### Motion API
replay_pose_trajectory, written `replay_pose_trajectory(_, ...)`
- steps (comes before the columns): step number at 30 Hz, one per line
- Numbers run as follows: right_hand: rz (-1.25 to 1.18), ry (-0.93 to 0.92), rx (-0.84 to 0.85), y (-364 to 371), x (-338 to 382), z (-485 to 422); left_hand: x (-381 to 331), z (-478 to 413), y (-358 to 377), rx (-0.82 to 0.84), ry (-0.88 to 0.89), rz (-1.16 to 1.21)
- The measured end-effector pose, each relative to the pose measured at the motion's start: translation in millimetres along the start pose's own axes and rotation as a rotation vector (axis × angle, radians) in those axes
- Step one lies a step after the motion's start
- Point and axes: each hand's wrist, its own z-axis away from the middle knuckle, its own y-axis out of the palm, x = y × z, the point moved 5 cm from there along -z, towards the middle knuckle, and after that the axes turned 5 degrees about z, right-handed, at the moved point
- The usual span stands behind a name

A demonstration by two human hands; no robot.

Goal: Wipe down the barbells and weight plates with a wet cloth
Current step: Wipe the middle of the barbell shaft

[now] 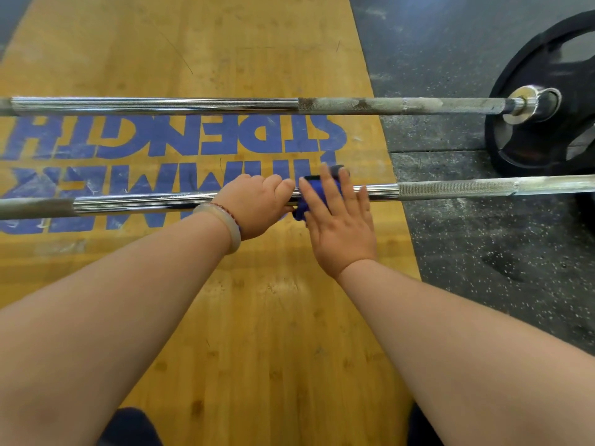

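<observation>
Gripping the near barbell (pixel 450 188), the left hand (pixel 257 204) has its fingers curled over the shiny bar. Just beside it, the right hand (pixel 338 226) lies flat with straight, spread fingers. It presses a blue cloth (pixel 298 211) down on the same bar. The cloth is wrapped partly round the bar, with a bit hanging below and a dark edge sticking out past the fingertips. The two hands are almost touching.

The near barbell runs from left to right across a yellow wooden platform (pixel 257 317). Its middle part is smooth and bright. Its right part is rough and dull, with pale dusty marks.

The far barbell (pixel 193 105) lies farther away, side by side with the near one. It is also shiny on the left and dusty grey on the right. At its right end sits a black weight plate (pixel 531 66) with big holes in it, standing upright on the floor. A silver collar (pixel 523 104) sits at the plate's middle.

Big blue letters (pixel 225 133) are painted on the platform between the two bars, upside down from here. To the right of the platform is dark speckled rubber floor (pixel 483 252). The left wrist wears a pale bangle (pixel 231 230) and a thin red bead string.
</observation>
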Motion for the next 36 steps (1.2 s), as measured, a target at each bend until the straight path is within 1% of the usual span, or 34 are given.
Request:
replay_pose_trajectory(3, -0.077, 0.391, -0.024, 0, -30, -1, 7, -7, -4, 0.107, -0.056, 0.116)
replay_pose_trajectory(4, -0.074, 0.446, -0.027, 0, -33, 0, 9, -9, -4, 0.139, -0.078, 0.155)
replay_pose_trajectory(5, -0.059, 0.416, -0.03, -2, -32, 0, 10, -10, -4, 0.159, -0.091, 0.184)
replay_pose_trajectory(6, -0.044, 0.302, -0.026, -4, -25, -1, 10, -12, -4, 0.17, -0.093, 0.203)
replay_pose_trajectory(8, 0.035, -0.059, -0.011, 0, -3, 2, 11, -14, -5, 0.181, -0.096, 0.248)
replay_pose_trajectory(9, 0.064, -0.167, 0.005, 2, 3, 4, 12, -15, -5, 0.188, -0.097, 0.267)
replay_pose_trajectory(10, 0.061, -0.176, 0.015, 3, 4, 3, 12, -15, -4, 0.196, -0.091, 0.278)
replay_pose_trajectory(11, 0.037, -0.099, 0.003, 2, 0, 1, 13, -15, -4, 0.204, -0.081, 0.287)
replay_pose_trajectory(14, -0.085, 0.312, -0.026, 0, -24, -3, 13, -12, -5, 0.21, -0.081, 0.282)
replay_pose_trajectory(15, -0.098, 0.381, -0.039, -1, -27, -3, 13, -11, -6, 0.183, -0.088, 0.259)
replay_pose_trajectory(16, -0.092, 0.376, -0.049, -2, -26, -3, 13, -9, -6, 0.139, -0.089, 0.217)
replay_pose_trajectory(17, -0.07, 0.297, -0.041, -2, -19, -3, 11, -7, -6, 0.074, -0.077, 0.17)
replay_pose_trajectory(19, 0.019, 0.007, -0.003, 2, 2, 0, 9, -2, -2, -0.07, -0.016, 0.107)
replay_pose_trajectory(20, 0.048, -0.091, 0.01, 2, 7, 1, 8, 0, -1, -0.135, 0.014, 0.1)
replay_pose_trajectory(21, 0.044, -0.104, 0.021, 2, 5, 0, 7, 2, -1, -0.186, 0.029, 0.098)
replay_pose_trajectory(22, 0.013, -0.036, 0.02, 0, -2, -3, 7, 3, -1, -0.207, 0.033, 0.101)
replay_pose_trajectory(23, -0.032, 0.089, 0.013, -1, -12, -6, 8, 3, 0, -0.207, 0.024, 0.115)
replay_pose_trajectory(25, -0.094, 0.353, -0.027, -2, -30, -7, 7, 2, -1, -0.16, -0.019, 0.148)
replay_pose_trajectory(26, -0.099, 0.427, -0.049, -2, -33, -5, 7, 2, -1, -0.145, -0.033, 0.151)
replay_pose_trajectory(27, -0.098, 0.444, -0.069, -3, -30, -4, 7, 2, -1, -0.146, -0.034, 0.149)
replay_pose_trajectory(28, -0.094, 0.398, -0.067, -4, -23, -4, 7, 3, -2, -0.149, -0.029, 0.149)
replay_pose_trajectory(31, 0.032, 0.006, 0.009, 4, 13, 1, 6, 3, -3, -0.155, 0.005, 0.157)
replay_pose_trajectory(32, 0.045, -0.051, 0.024, 4, 15, 0, 6, 3, -3, -0.156, 0.009, 0.165)
replay_pose_trajectory(33, 0.026, -0.037, 0.026, 3, 12, -2, 6, 3, -3, -0.157, 0.004, 0.17)
replay_pose_trajectory(34, -0.001, 0.022, 0.019, 2, 5, -4, 5, 3, -4, -0.155, -0.005, 0.175)
replay_pose_trajectory(36, -0.056, 0.233, 0.011, 1, -14, -3, 6, 3, -4, -0.138, -0.028, 0.172)
